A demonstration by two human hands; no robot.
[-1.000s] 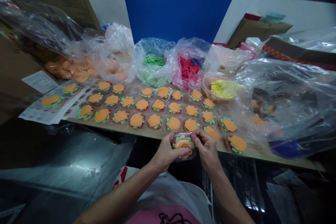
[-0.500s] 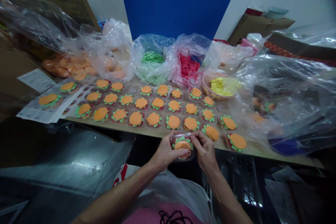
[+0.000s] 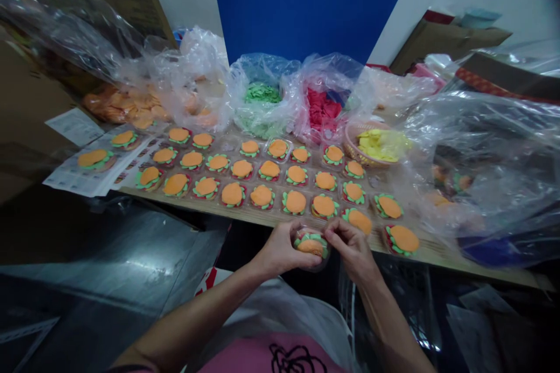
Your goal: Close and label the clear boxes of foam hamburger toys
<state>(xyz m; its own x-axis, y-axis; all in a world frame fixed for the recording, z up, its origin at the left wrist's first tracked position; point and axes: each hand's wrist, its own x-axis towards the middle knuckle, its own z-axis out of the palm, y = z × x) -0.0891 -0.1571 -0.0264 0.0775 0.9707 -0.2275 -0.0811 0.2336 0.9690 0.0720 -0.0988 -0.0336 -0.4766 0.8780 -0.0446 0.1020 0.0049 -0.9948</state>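
Note:
My left hand [image 3: 280,250] is wrapped round a small clear plastic box [image 3: 314,257] just in front of the table edge, thumb across its near side. Inside sits a toy hamburger [image 3: 310,245] with an orange bun, green frilly leaf and some red. My right hand [image 3: 355,247] has thumb and forefinger pinched at the box's upper right corner; whether a lid edge or film lies between them is too small to tell. Beyond the hands, rows of similar boxed toy burgers [image 3: 294,202] stand on the table, orange piece uppermost.
Along the back are plastic bags of green pieces [image 3: 262,93], red pieces [image 3: 322,108] and orange pieces [image 3: 122,105]. A basket [image 3: 350,143] holds yellow pieces. Printed sheets [image 3: 83,180] lie at the left, a large clear bag [image 3: 494,163] at the right. A blue panel [image 3: 306,6] rises behind.
The view has shifted slightly, so everything sits a little further right. The box has tilted in my left hand, and my right fingers stay by its upper right corner.

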